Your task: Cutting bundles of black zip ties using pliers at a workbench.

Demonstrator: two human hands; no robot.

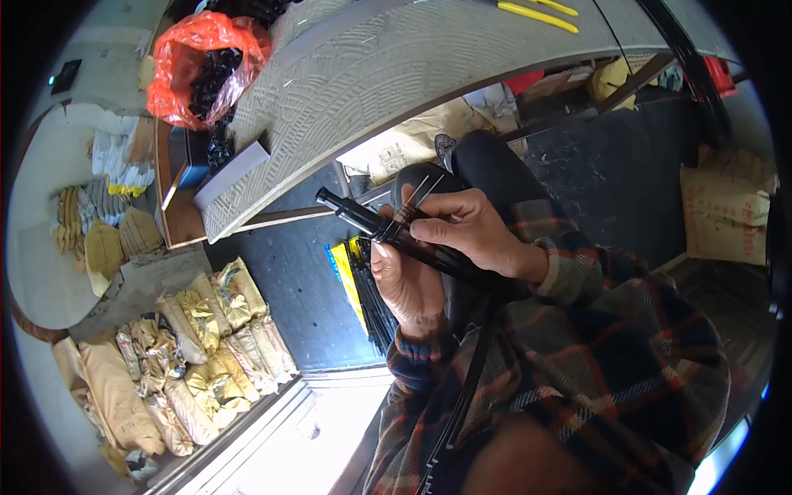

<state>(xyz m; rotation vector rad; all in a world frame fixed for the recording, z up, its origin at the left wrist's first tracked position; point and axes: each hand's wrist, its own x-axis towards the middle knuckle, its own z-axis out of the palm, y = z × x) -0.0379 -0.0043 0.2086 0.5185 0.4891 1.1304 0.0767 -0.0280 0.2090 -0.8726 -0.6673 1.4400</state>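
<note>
A long black rod [359,215] with a stepped, thicker end points up and left in front of my lap. My left hand [408,289] is closed round it from below, just behind that end. My right hand [474,235] is closed against the rod from the right, its thumb and fingers pressed on thin dark strips [426,188] that stick up across it. What exactly the right fingertips pinch is partly hidden. The rod's rear part passes under my right hand towards my body.
A table [363,91] with a patterned top stands ahead, bearing a red plastic bag [169,70] of small black parts and yellow-handled pliers [536,15]. Black rods [371,301] lie in a bundle by my left hand. Wrapped paper packages [115,396] are stacked at the left.
</note>
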